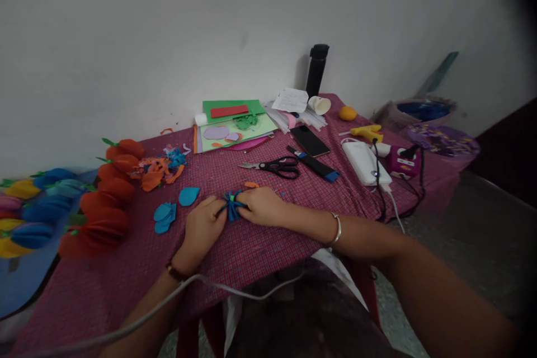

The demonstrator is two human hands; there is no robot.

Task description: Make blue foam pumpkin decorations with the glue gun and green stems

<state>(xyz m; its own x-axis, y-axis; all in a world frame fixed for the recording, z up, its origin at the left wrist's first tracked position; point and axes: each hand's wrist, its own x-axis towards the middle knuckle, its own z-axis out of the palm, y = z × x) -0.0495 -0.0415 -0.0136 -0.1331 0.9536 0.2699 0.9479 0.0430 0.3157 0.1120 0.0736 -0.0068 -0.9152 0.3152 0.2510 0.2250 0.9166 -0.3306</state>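
Observation:
Between my two hands is a blue felt piece point(233, 213), gathered in folds with a small green bit at its top. My left hand point(205, 224) pinches its left side with curled fingers. From the right, my right hand point(260, 207) grips its other side, fingers closed. A loose blue felt petal point(189, 196) lies just left of my hands, and a small stack of blue felt pieces point(164, 217) sits farther left. Black-handled scissors point(274, 166) lie behind my hands, and a scrap of orange felt point(251, 184) is beside my right hand.
Finished orange felt pumpkins point(104, 218) stand at left, near colourful ones on a blue surface point(25, 285). Behind are felt sheets point(251, 123), a phone point(310, 140) and a black bottle point(316, 71). At right lie a yellow glue gun point(367, 133), a white power bank point(364, 162) and cables.

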